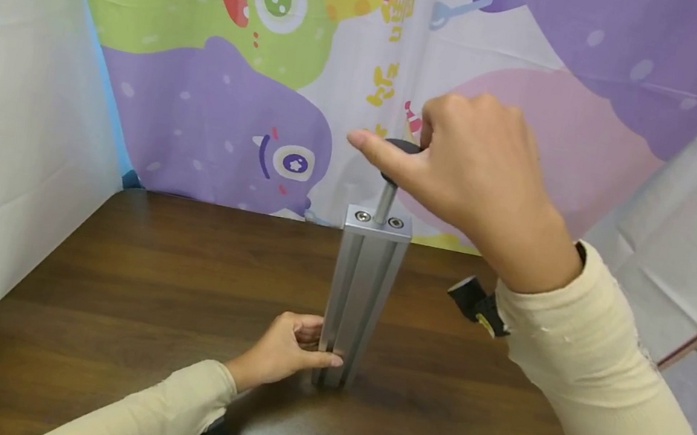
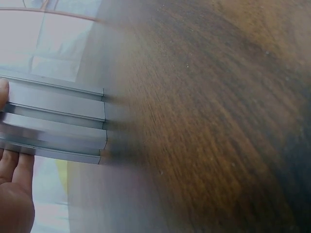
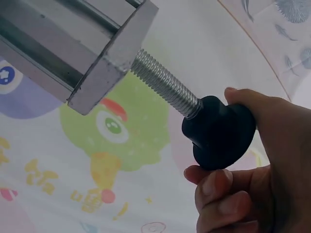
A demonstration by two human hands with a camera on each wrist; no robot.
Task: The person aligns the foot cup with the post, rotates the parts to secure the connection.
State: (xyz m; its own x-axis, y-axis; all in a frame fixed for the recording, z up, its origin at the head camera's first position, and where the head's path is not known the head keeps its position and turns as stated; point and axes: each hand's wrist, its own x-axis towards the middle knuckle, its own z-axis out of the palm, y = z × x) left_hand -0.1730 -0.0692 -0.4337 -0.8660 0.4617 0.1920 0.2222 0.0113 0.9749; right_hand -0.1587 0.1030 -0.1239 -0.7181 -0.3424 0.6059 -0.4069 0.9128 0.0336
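Your left hand [image 1: 284,351], fingers part-closed, grips the upright metal profile [image 1: 360,287] low, in from the far edge of the table [image 1: 106,301]; best brace it. Keep the black knob [image 3: 218,133], held in the curled fingers of your right hand [image 1: 478,162], square.

Yellow Chinese lettering [image 3: 87,200], apparently "饭噜", on the cartoon-printed cloth backdrop [image 1: 196,104].
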